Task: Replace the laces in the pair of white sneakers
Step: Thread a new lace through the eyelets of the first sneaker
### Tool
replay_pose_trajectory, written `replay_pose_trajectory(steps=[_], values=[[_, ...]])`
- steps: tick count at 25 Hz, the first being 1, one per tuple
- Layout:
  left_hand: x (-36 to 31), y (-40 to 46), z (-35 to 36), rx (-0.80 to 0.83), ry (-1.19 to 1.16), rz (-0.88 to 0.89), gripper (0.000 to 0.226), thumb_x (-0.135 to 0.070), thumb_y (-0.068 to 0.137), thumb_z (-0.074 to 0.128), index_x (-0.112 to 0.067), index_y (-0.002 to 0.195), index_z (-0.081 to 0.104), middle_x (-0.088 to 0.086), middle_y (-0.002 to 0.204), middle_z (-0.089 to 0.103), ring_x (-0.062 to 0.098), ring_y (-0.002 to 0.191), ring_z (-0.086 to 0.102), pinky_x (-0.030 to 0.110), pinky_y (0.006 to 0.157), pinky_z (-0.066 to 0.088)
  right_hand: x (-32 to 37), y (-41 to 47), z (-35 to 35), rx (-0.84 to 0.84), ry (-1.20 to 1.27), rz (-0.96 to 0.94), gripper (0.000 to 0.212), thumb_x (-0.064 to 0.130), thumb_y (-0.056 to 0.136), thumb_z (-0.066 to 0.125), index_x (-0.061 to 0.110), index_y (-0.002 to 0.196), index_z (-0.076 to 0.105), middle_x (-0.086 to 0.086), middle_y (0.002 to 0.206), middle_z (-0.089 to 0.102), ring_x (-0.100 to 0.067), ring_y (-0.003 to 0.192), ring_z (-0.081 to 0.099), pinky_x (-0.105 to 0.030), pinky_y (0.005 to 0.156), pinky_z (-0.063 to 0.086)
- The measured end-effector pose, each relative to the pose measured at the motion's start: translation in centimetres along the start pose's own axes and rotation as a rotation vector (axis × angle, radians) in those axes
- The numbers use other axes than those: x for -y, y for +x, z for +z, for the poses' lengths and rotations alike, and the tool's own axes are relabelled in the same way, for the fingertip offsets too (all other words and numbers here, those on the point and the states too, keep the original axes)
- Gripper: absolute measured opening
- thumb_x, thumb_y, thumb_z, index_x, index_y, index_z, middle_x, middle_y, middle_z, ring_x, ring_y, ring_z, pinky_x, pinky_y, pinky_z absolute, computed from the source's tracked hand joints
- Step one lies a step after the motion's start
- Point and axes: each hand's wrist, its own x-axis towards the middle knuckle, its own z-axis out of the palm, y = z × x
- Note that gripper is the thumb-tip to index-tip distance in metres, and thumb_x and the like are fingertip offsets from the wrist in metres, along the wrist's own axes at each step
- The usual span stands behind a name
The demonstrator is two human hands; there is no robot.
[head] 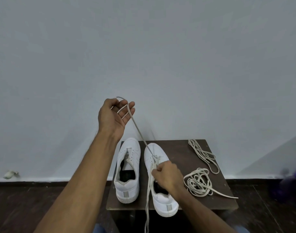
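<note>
Lace (138,128) runs taut from right shoe (158,175) up-left to raised left hand (116,115), looped over its curled fingers; right hand (167,175) pinches lace at the eyelets.

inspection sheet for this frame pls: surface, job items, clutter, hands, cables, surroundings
Surface: small dark wooden table, against the wall.
Job's things: left sneaker with little lace in its eyelets; right sneaker partly laced, its lace stretched up from the eyelets; two loose laces on the table, a coiled lace and a far lace.
Clutter: nothing seen on the table.
Grippers: left hand raised, lace draped over the fingers; right hand pinches lace at the right sneaker.
Cables: nothing seen.
Surroundings: pale wall, dark wood floor, blurred purple object at right.
</note>
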Motion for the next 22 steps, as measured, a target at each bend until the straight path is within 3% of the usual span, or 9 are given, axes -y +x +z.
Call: replay_pose_trajectory(steps=[3,5,6,8,12,17,22], values=[[0.4,-0.3,-1.0,-0.019,0.054,-0.019,0.017,-0.012,0.093,0.045,-0.011,0.078,0.051,0.006,0.073,0.061,0.027,0.074,0.073,0.033,0.067,0.060,0.9,0.2,-3.7,0.077,0.573,0.098,0.013,0.024,0.070,0.064,0.011,0.067,0.064,-0.004,0.071,0.065,-0.020,0.064,0.057,-0.027,0.062,0.045],[1.0,-0.5,-1.2,-0.027,0.050,-0.043,0.017,-0.012,0.093,0.045,-0.011,0.078,0.052,0.006,0.074,0.061,0.026,0.072,0.072,0.032,0.066,0.060,2.5,0.4,-7.6,0.192,0.927,0.133,0.007,0.019,0.076,0.064,0.012,0.075,0.065,-0.006,0.079,0.071,-0.016,0.072,0.063,-0.034,0.074,0.046],[1.2,-0.6,-1.2,-0.027,0.044,-0.053,0.016,-0.012,0.093,0.045,-0.010,0.078,0.052,0.006,0.075,0.061,0.026,0.071,0.072,0.032,0.065,0.060,3.7,0.5,-9.7,0.205,0.977,0.088,0.006,0.019,0.082,0.062,0.014,0.080,0.064,-0.006,0.082,0.074,-0.016,0.077,0.067,-0.037,0.080,0.046],[1.7,-0.7,-1.0,-0.028,0.041,-0.069,0.016,-0.012,0.093,0.046,-0.010,0.079,0.053,0.007,0.075,0.061,0.027,0.071,0.072,0.032,0.063,0.060,6.4,0.7,-13.9,0.159,0.953,-0.069,0.006,0.018,0.090,0.058,0.015,0.088,0.062,-0.005,0.080,0.074,-0.017,0.078,0.070,-0.038,0.083,0.046],[1.9,-0.7,-0.4,-0.016,0.054,-0.076,0.015,-0.011,0.093,0.046,-0.009,0.080,0.054,0.007,0.076,0.062,0.028,0.073,0.072,0.033,0.065,0.060,11.9,0.7,-20.3,-0.011,0.852,-0.355,0.013,0.009,0.095,0.052,0.016,0.099,0.063,-0.001,0.067,0.068,-0.016,0.063,0.067,-0.037,0.077,0.054],[1.8,-0.6,-0.7,-0.015,0.051,-0.083,0.015,-0.011,0.093,0.046,-0.009,0.081,0.054,0.007,0.075,0.063,0.027,0.071,0.072,0.032,0.065,0.060,16.2,2.6,-24.1,-0.188,0.749,-0.489,0.025,0.005,0.094,0.050,0.016,0.114,0.059,-0.003,0.071,0.066,-0.015,0.056,0.063,-0.033,0.066,0.055],[1.6,-0.6,-1.2,-0.008,0.048,-0.094,0.014,-0.012,0.093,0.047,-0.009,0.081,0.054,0.007,0.075,0.062,0.028,0.073,0.072,0.033,0.067,0.060,14.9,6.0,-24.4,-0.383,0.665,-0.591,0.037,0.002,0.093,0.046,0.025,0.121,0.056,-0.009,0.079,0.063,-0.011,0.049,0.051,-0.025,0.050,0.049]])
